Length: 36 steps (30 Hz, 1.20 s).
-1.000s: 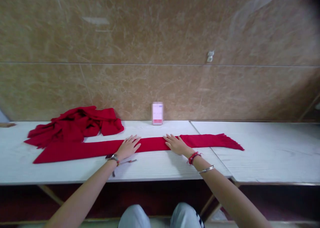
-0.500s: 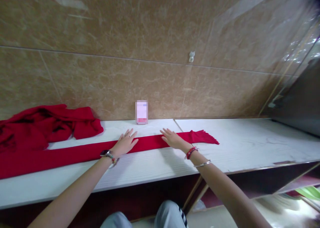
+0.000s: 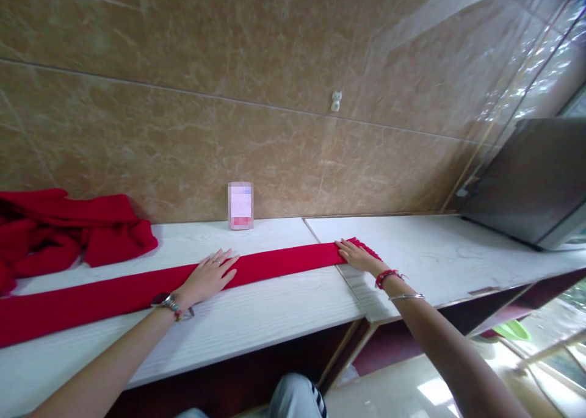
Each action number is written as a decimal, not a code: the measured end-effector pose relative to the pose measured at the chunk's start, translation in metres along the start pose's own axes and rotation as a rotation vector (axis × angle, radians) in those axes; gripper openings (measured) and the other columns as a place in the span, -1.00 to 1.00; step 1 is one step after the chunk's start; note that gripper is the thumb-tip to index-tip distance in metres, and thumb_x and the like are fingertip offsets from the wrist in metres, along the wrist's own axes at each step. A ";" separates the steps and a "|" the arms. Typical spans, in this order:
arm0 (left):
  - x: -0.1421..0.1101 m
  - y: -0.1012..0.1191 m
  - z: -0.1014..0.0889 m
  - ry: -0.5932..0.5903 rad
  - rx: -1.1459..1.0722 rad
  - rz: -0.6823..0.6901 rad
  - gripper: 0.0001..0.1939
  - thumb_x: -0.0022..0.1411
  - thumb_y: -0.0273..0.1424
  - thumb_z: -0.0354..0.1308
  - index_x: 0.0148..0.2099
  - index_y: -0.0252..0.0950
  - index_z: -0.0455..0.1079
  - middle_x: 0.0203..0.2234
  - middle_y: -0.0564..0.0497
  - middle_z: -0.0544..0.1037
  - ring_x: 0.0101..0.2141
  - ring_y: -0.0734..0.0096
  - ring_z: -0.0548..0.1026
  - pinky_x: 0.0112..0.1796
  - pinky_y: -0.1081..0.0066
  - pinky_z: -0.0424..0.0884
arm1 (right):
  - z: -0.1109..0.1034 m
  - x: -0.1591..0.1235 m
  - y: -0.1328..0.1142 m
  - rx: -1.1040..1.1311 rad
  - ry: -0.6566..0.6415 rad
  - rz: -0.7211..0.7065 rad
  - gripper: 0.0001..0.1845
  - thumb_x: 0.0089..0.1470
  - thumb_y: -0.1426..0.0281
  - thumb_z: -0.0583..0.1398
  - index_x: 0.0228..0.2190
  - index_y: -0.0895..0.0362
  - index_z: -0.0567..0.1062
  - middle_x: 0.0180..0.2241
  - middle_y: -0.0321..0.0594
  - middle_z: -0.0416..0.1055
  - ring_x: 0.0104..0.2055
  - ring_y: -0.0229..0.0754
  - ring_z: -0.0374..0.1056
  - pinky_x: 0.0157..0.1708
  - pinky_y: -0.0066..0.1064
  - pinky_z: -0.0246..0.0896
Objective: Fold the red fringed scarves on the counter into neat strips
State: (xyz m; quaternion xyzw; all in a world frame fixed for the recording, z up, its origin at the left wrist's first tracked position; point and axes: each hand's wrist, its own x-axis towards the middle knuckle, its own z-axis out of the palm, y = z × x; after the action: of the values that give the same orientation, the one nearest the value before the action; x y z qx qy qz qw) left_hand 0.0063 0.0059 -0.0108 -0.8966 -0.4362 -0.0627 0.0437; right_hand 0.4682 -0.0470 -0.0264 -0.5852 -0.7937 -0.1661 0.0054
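A long red scarf [image 3: 284, 261] lies flattened in a narrow strip along the white tabletop, its fringed end at the right. My left hand [image 3: 208, 277] rests flat on the strip left of centre, fingers spread. Near the fringe, my right hand [image 3: 359, 256] lies on the scarf with its fingers stretched out, covering part of that end. Behind the strip at the left is a crumpled heap of red cloth [image 3: 114, 229]; whether it joins the scarf I cannot tell.
A small pinkish card or box [image 3: 240, 207], blurred, stands against the brown tiled wall [image 3: 183, 143]. A little white cat figure [image 3: 336, 100] is fixed to the wall. At the far right sits a large grey appliance [image 3: 526, 180]. The white table [image 3: 293, 320] has a seam and open shelves below.
My right hand has slid right along the scarf to its fringed end. My left hand stays flat on the strip. The view has turned somewhat to the right.
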 end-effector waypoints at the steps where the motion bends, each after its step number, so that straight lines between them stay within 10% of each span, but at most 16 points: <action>1: 0.001 0.002 -0.002 -0.033 0.000 -0.023 -0.51 0.27 -0.26 -0.21 0.22 -0.22 0.08 0.21 -0.04 0.06 0.19 0.17 -0.01 0.11 0.14 -0.01 | -0.001 -0.001 0.006 0.005 -0.016 0.016 -0.59 0.16 0.47 -0.07 0.03 0.20 0.29 0.13 0.04 0.13 0.16 0.01 0.06 0.04 0.02 0.05; 9: 0.050 0.067 -0.024 -0.013 -0.081 0.071 -0.47 0.29 -0.22 -0.21 0.24 -0.32 0.02 0.24 -0.11 -0.08 0.22 0.19 -0.13 0.11 0.15 -0.04 | -0.011 0.039 -0.053 0.303 0.020 -0.044 -0.46 0.19 0.31 -0.12 0.17 0.25 0.03 0.18 0.01 0.03 0.21 -0.09 -0.04 0.11 -0.16 0.01; 13: 0.075 0.098 -0.011 -0.031 -0.114 0.239 -0.51 0.31 -0.22 -0.23 0.25 -0.20 -0.01 0.24 -0.04 -0.05 0.21 0.22 -0.09 0.11 0.19 -0.03 | -0.003 0.026 -0.040 0.360 0.009 0.061 -0.47 0.19 0.35 -0.14 0.16 0.27 0.06 0.17 0.02 0.05 0.20 -0.13 -0.03 0.14 -0.22 -0.03; 21: 0.077 0.095 0.003 -0.018 -0.135 0.255 -0.54 0.31 -0.23 -0.23 0.22 -0.14 0.08 0.22 0.02 0.03 0.20 0.25 -0.03 0.11 0.19 -0.03 | -0.007 -0.019 0.037 0.176 -0.148 0.501 -0.48 0.14 0.42 -0.09 0.15 0.15 0.09 0.19 0.00 0.01 0.21 0.01 -0.06 0.07 0.11 -0.08; 29: 0.072 0.100 -0.002 -0.020 -0.133 0.185 -0.52 0.29 -0.24 -0.22 0.23 -0.20 0.06 0.21 0.00 0.06 0.19 0.23 0.00 0.10 0.17 -0.02 | -0.007 0.024 -0.035 0.201 -0.059 -0.028 -0.51 0.21 0.31 -0.16 0.15 0.05 0.10 0.20 -0.17 0.00 0.24 -0.11 -0.14 0.11 -0.08 -0.03; 36: 0.071 0.097 0.001 -0.031 -0.139 0.174 -0.51 0.29 -0.22 -0.22 0.23 -0.18 0.05 0.21 0.01 0.05 0.19 0.20 0.00 0.10 0.14 -0.01 | -0.009 -0.010 0.028 0.057 -0.245 0.455 -0.53 0.18 0.42 -0.13 0.12 0.04 0.17 0.20 -0.09 0.00 0.22 0.04 -0.09 0.04 0.17 -0.07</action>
State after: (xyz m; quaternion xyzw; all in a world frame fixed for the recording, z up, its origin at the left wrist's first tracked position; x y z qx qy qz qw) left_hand 0.1262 0.0015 -0.0031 -0.9329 -0.3519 -0.0746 -0.0199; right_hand 0.4952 -0.0515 -0.0125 -0.7640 -0.6408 -0.0662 -0.0372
